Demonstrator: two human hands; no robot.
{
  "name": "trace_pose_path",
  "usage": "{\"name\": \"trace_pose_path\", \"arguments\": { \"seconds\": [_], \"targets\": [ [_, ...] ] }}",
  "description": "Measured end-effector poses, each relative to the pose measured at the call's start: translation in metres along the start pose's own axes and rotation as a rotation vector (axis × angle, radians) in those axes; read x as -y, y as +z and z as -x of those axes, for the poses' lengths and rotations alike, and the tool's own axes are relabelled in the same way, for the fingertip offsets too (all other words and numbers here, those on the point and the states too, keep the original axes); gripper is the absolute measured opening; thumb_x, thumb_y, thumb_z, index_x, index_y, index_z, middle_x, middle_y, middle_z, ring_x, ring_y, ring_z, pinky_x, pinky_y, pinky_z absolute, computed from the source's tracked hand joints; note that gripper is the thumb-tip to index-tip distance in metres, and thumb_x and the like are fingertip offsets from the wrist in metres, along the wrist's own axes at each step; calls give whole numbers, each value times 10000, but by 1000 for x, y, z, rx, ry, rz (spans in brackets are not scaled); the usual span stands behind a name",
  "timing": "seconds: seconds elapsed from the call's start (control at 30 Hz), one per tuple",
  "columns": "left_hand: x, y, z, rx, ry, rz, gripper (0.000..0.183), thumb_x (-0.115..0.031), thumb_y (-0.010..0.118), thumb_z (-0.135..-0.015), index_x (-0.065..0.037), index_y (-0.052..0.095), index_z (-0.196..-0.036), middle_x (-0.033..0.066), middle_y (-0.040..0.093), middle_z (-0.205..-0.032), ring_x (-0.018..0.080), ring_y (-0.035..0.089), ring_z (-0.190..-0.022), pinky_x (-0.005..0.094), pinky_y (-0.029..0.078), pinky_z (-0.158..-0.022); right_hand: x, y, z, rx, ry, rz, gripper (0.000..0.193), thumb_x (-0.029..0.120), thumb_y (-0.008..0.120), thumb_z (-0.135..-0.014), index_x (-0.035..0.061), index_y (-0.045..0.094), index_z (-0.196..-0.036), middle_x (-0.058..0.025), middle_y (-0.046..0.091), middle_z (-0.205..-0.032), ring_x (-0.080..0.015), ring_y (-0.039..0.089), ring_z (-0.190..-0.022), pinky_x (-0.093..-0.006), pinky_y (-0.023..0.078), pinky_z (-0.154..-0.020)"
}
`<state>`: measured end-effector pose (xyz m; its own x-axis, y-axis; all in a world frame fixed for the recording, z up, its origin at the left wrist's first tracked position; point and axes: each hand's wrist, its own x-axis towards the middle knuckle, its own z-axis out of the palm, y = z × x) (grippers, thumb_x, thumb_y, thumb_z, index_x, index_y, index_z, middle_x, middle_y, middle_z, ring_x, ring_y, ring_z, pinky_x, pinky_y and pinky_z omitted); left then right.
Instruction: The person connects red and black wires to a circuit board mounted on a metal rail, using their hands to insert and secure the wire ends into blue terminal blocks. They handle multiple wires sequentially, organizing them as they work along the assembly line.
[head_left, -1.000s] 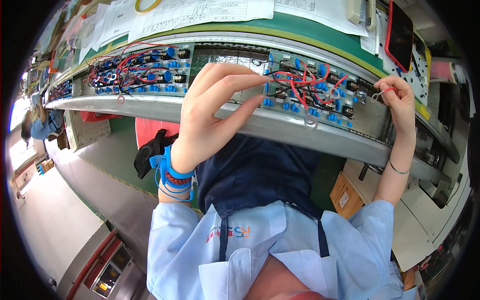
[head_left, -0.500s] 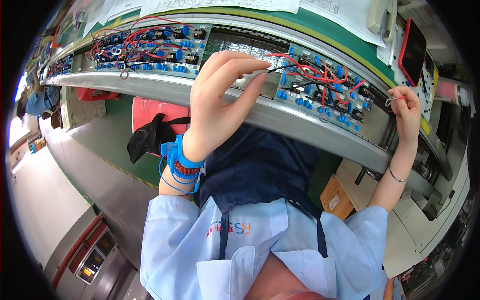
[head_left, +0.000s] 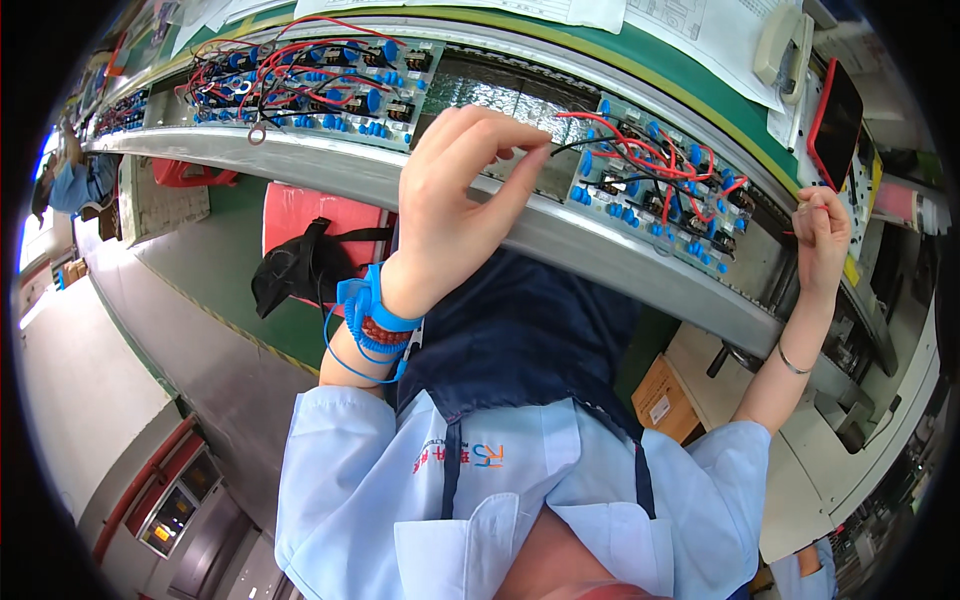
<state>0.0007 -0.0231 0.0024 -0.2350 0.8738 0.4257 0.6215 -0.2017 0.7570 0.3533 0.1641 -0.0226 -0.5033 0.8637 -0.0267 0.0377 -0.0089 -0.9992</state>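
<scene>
Left hand [head_left: 450, 200] is pinching thin black wire [head_left: 571, 147] | right hand [head_left: 823, 237], thin red wire [head_left: 818, 205] | pale-green rectangular circuit board [head_left: 650, 205] is slanting down-right between them

A long white table [head_left: 85, 370] borders a grey walkway [head_left: 200, 375], with green floor [head_left: 190, 280] farther to its right. A red pipe [head_left: 145, 490] runs close beside the table; white glare [head_left: 38, 240] shows past its far end.
</scene>
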Motion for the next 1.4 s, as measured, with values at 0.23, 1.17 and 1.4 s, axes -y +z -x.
{"name": "trace_pose_path", "arguments": {
  "seconds": [0.23,1.17,1.4],
  "targets": [
    [-1,10,13,-74,132,-2,197,38,729,-669,-38,643,-830,78,620,-770,245,576,-688,319,446,-590,11,6,-8,95,-62,-466,413,294,308,-1029,-26,568,-1058,58,290,-575,-40,235,-471,-206,196,-453],
    [-4,29,36,75,295,-219,371,-23,716,-636,-95,717,-1000,2,576,-813,182,505,-678,302,380,-609,13,4,-10,-40,-118,-518,438,290,249,-986,-17,562,-963,-61,419,-848,-163,405,-761,-298,334,-735],
    [1,-26,-62,-33,311,-586,228,0,692,-741,-48,655,-961,59,623,-827,241,567,-780,350,400,-681,12,2,-11,21,-156,-510,438,293,248,-985,-12,562,-963,-57,427,-840,-165,396,-747,-295,333,-714]
  ]
}}
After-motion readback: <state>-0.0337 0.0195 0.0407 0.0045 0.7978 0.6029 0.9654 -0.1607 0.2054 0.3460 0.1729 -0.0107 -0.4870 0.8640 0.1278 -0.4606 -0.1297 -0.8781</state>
